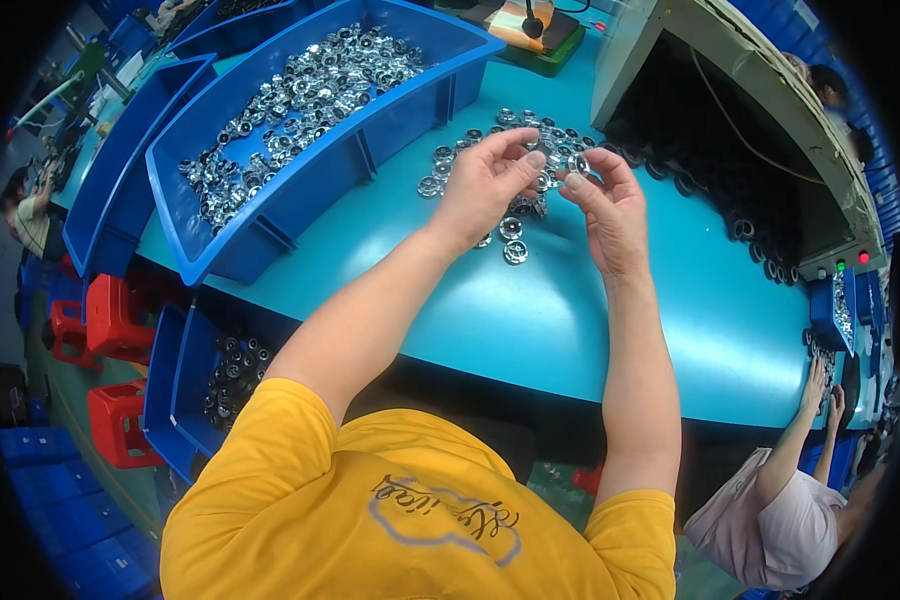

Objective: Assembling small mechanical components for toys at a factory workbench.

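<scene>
My right hand (610,205) pinches one small shiny metal ring (577,163) at its fingertips; my left hand (485,185) closes fingertips beside it, whether touching the ring I cannot tell. Below lies the loose pile of rings (515,240) on the teal counter (530,320); a blue bin (370,150) of them stands left. Best held by the rim, just above the pile.
</scene>
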The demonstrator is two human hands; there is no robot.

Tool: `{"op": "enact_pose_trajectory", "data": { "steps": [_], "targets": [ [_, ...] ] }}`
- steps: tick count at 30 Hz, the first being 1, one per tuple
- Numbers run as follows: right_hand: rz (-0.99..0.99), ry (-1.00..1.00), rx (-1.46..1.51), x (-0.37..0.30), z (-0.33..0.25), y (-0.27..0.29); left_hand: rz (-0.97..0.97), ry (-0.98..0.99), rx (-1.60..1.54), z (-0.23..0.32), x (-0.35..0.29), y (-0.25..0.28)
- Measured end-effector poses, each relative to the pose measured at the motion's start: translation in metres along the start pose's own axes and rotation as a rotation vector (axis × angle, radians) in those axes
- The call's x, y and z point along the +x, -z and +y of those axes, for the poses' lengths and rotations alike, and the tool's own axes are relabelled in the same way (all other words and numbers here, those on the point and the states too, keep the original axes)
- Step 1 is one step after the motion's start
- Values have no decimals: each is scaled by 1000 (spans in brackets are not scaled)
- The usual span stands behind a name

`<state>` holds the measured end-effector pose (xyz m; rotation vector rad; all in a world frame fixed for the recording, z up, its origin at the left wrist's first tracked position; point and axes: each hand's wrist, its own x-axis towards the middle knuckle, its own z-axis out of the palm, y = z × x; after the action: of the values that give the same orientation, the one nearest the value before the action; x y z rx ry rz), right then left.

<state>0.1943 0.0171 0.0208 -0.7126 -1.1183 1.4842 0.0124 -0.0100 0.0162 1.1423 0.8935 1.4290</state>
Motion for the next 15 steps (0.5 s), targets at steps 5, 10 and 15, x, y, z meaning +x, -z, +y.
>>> {"op": "enact_pose_trajectory", "data": {
  "steps": [5,10,15],
  "targets": [
    [-12,123,-186,-1,3,-2,-128,125,-248,-5,1,3],
    [-50,107,-203,-6,-4,-11,-215,201,-323,-2,0,5],
    [-66,154,-263,-3,7,-7,-237,215,-317,0,-3,0]
  ]
}}
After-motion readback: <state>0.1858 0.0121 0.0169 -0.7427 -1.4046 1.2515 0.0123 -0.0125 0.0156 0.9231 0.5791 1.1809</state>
